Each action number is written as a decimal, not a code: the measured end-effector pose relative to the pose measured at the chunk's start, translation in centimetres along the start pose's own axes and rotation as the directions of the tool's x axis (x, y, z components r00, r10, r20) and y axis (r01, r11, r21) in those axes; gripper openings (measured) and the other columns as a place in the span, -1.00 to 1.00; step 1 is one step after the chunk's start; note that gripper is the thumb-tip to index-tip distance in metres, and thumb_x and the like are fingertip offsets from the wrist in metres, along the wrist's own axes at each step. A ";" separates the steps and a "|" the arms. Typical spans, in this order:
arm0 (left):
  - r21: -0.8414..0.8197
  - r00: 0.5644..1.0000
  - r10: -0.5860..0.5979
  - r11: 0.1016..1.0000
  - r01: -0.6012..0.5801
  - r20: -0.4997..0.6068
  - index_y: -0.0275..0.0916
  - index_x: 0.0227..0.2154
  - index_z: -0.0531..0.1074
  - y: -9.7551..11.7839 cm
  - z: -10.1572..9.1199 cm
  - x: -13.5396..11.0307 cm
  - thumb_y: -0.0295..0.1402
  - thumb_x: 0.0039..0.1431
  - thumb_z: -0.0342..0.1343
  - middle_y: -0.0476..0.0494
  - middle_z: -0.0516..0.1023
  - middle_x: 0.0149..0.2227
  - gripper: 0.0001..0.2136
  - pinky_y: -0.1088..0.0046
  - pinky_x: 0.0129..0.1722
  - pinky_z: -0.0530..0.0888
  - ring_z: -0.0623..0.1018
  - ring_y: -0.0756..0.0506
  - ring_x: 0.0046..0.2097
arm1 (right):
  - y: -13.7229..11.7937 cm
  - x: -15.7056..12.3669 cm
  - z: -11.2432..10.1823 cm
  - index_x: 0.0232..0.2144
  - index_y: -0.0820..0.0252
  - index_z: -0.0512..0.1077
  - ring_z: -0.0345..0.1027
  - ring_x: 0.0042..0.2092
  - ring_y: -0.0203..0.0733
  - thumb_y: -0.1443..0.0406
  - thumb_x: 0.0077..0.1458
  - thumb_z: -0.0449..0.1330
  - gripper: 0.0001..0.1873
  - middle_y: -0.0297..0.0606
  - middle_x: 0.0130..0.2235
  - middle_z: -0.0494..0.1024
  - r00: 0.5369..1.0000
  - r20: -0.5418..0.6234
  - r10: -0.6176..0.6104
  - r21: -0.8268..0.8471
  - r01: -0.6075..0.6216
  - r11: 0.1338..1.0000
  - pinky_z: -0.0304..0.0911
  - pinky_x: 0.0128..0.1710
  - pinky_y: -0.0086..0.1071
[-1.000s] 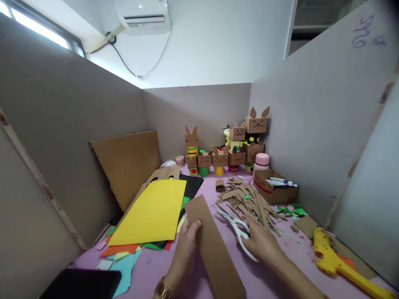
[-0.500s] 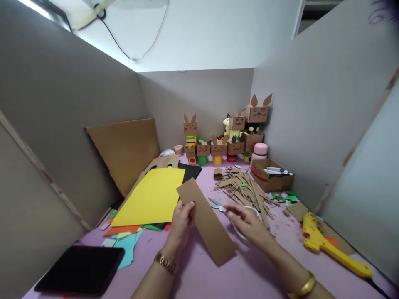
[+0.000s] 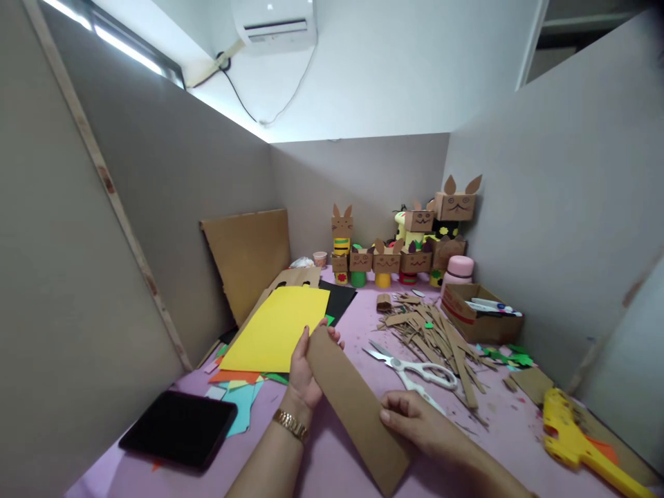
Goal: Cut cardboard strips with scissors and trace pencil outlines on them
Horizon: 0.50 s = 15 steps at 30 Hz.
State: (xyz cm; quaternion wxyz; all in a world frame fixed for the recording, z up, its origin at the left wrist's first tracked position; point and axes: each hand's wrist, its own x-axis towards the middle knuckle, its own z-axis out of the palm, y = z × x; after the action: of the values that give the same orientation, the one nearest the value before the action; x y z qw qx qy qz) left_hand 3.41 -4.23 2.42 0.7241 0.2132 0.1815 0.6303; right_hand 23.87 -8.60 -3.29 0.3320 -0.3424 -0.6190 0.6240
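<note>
The left hand (image 3: pixel 307 380) holds the far end of a brown cardboard strip (image 3: pixel 357 411), fingers wrapped behind it with their tips showing past its edge. The right hand (image 3: pixel 422 423) pinches the right edge nearer the body, thumb on top, other fingers curled in. The strip slants between the hands above a purple tabletop (image 3: pixel 357 332).

Taking the strip as the clock's centre, white-handled scissors (image 3: pixel 397 362) lie at two o'clock, blades parted, with a heap of cardboard offcuts (image 3: pixel 456 356) beyond, then a cardboard box (image 3: pixel 490 330) of pens. A yellow glue gun (image 3: pixel 560 429) lies at three, a black tablet (image 3: pixel 179 429) at nine, a yellow sheet (image 3: pixel 283 328) at ten. Cardboard animal figures (image 3: pixel 386 261) stand around twelve to one.
</note>
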 end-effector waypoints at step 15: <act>0.122 0.952 -0.305 0.946 0.299 0.033 -0.42 -0.16 0.43 -6.7 1.2 -1.6 -0.24 0.13 0.09 -0.29 0.58 -0.32 -0.67 0.29 -0.26 0.49 0.58 -0.15 -0.31 | -1.2 0.4 1.8 -0.33 0.20 0.43 0.38 -0.41 -0.27 -0.05 0.03 0.16 -0.58 -0.32 -0.44 0.54 0.964 -0.255 -0.073 0.248 0.138 0.959 0.21 -0.39 -0.43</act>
State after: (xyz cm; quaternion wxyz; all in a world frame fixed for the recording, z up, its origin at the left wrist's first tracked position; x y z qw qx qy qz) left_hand 9.41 -6.68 -0.19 0.8028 0.2405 0.2297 0.4948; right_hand 22.13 -9.23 -2.06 0.4807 -0.3352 -0.5026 0.6356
